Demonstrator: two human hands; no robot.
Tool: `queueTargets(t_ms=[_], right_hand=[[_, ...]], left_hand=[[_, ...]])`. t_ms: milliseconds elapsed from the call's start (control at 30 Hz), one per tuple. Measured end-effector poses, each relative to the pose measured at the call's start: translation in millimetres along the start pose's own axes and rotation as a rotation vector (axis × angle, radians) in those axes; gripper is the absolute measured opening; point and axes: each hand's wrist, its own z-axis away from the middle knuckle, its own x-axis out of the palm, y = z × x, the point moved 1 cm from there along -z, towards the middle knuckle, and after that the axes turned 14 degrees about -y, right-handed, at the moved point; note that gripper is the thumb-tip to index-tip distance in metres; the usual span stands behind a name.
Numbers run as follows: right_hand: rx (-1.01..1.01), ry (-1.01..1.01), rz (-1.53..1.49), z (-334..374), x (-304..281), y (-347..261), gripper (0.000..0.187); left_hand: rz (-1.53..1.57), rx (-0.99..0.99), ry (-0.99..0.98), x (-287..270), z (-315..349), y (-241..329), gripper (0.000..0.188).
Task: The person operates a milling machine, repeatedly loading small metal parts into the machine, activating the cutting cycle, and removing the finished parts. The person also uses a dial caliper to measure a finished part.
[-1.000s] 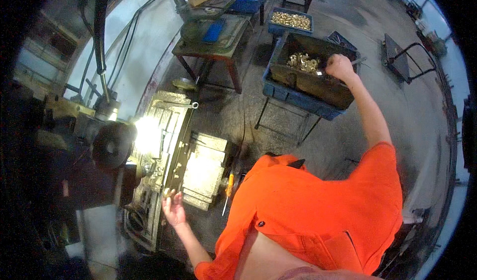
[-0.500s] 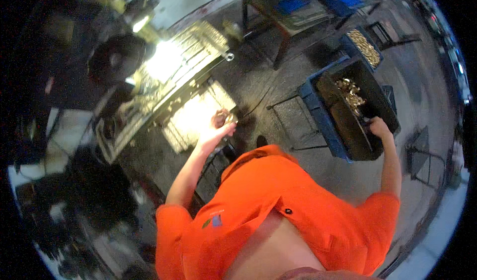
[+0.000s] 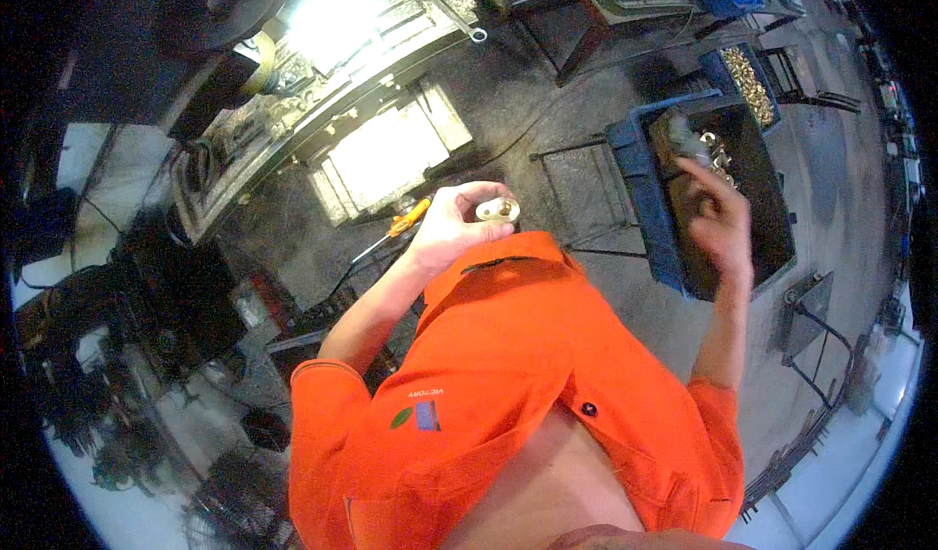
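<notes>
Close to my waist, my left hand (image 3: 455, 220) pinches a small pale brass-coloured metal fitting (image 3: 498, 209) with a round opening. Just left of that hand is an orange-handled screwdriver (image 3: 408, 218), its shaft slanting down-left. My right hand (image 3: 721, 223) hangs over the dark bin (image 3: 772, 247) on the right, index finger stretched out and the others loosely bent. Nothing shows in its fingers, though it is slightly smeared. A blurred grey-green thing (image 3: 681, 140) appears just beyond its fingertip; what it is I cannot make out. Shiny metal pieces (image 3: 716, 154) lie in the bin.
A blue crate (image 3: 637, 213) supports the dark bin. Behind it stands a blue box of small brass pieces (image 3: 747, 83). At upper left is a brightly lit machine bed (image 3: 332, 71) with a wrench (image 3: 469, 27) on its edge and a pale tray (image 3: 391, 154) below.
My right hand has come up out of the bin, its fingers now showing. My left hand has drawn back from the lit tray toward my waist with the fitting. My view has shifted.
</notes>
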Motion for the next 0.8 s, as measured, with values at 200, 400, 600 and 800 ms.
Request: queueTargets(t_ms=[200, 400, 600, 800], right_hand=[[-0.418, -0.372, 0.346, -49, 85, -68, 0.046], [-0.717, -0.471, 0.538, -72, 120, -115, 0.036], [-0.818, -0.471, 0.51, -90, 136, -135, 0.039], [-0.868, -0.508, 0.555, -96, 142, -147, 0.037]], left_hand=[[0.118, 0.009, -0.003, -4, 26, 12, 0.037], [0.132, 0.051, 0.024, -19, 56, 13, 0.035], [0.115, 0.107, 0.048, -28, 75, 21, 0.036], [0.121, 0.177, 0.062, -32, 79, 27, 0.032]])
